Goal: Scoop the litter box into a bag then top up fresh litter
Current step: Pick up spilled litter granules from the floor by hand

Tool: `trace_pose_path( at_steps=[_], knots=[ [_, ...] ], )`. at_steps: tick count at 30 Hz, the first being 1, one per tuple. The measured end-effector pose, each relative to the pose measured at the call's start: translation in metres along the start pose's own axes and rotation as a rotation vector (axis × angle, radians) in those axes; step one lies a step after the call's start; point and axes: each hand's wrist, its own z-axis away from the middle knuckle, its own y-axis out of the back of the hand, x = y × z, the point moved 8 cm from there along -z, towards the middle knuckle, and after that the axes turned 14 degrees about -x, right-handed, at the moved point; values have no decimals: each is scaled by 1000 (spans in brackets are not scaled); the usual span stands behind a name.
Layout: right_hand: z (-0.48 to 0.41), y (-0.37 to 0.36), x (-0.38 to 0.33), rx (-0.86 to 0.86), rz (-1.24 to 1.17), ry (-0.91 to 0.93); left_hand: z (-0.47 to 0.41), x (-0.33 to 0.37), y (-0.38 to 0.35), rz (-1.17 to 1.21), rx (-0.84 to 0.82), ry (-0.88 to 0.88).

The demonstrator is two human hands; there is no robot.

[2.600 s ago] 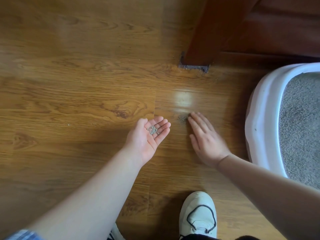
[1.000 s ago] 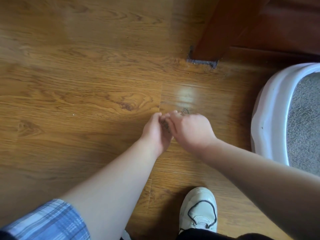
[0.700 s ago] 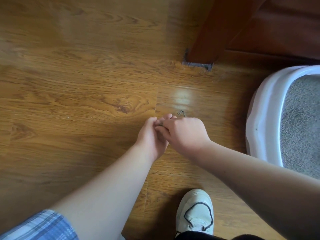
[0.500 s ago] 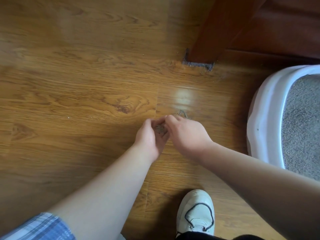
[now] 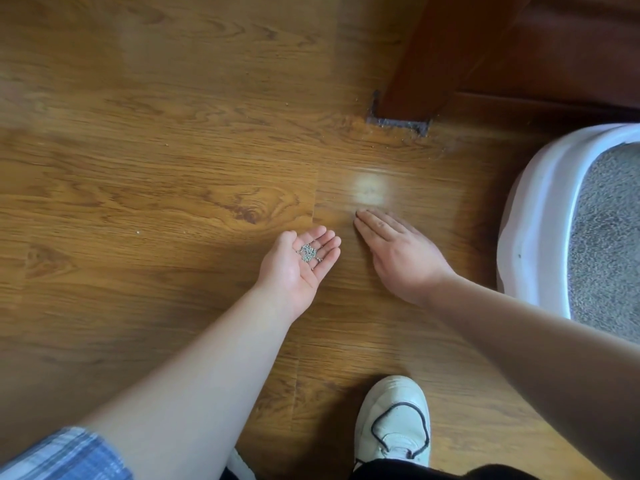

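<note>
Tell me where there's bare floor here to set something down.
The brown wood-plank floor left of the open left hand is mostly bare. Tight: between the right hand, the white plastic litter box and the dark wooden furniture leg.

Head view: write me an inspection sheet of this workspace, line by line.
Surface: wooden floor, with a bright glare spot near the middle.
Job's things: white litter box at the right edge, grey litter inside; litter grains in the left palm; no bag or scoop seen.
Clutter: stray crumbs dotted across the floor, more by the foot of the furniture leg.
Grips: left hand palm up, fingers relaxed; right hand palm down, fingers straight, apparently on the floor.
Cables: nothing seen.
Surroundings: the leg is dark wood; white shoe and plaid sleeve at the bottom.
</note>
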Motion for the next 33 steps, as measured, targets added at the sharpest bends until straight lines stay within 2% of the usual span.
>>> trace_pose_path(
  at_steps=[10,15,21,26,33],
  knots=[
    [26,5,-24,87,4,28,2,6,0,11,-18,-16],
    [23,-21,-66,-17,97,102,0,13,3,32,-23,-38],
    [22,-26,-38,-45,102,-92,4,11,5,15,-33,-35],
    [47,-41,-46,-52,108,-11,5,6,5,6,-39,-11],
    [48,-37,-29,-40,79,-140,6,3,2,-7,-43,-6]
  ],
)
